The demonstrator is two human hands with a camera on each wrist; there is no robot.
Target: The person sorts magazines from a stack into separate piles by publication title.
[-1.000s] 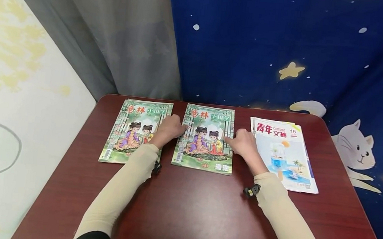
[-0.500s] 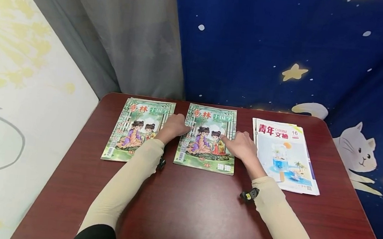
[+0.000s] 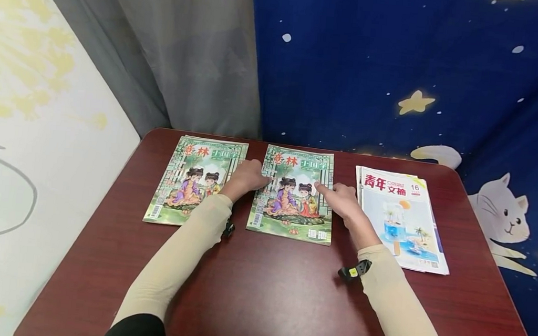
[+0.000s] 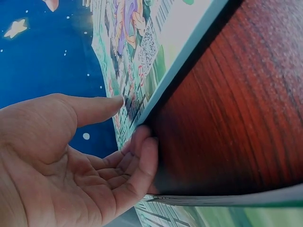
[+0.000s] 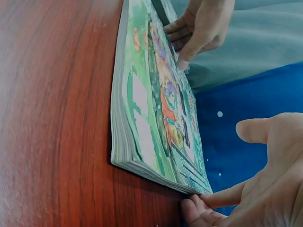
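Observation:
A thick stack of green magazines (image 3: 289, 227) lies flat at the middle of the table between both hands; its top cover shows two cartoon figures. My left hand (image 3: 247, 176) holds the left edge: in the left wrist view the fingers (image 4: 144, 158) curl against the side and the thumb reaches over the cover. At the right edge is my right hand (image 3: 342, 199). In the right wrist view its fingertips (image 5: 191, 208) touch the stack's far corner, while the thumb (image 5: 253, 130) is raised apart from the cover.
Another stack of green magazines (image 3: 163, 210) lies at the left, partly under the left forearm. White magazines (image 3: 417, 211) lie slightly fanned at the right, beside the right forearm. The red-brown table (image 3: 278, 295) ends at grey (image 3: 207, 52) and blue curtains (image 3: 342, 79).
My right thumb has shifted from the right edge to over the cover, with the hand turning slightly. My left hand stays at the left edge. The head view has shifted a little.

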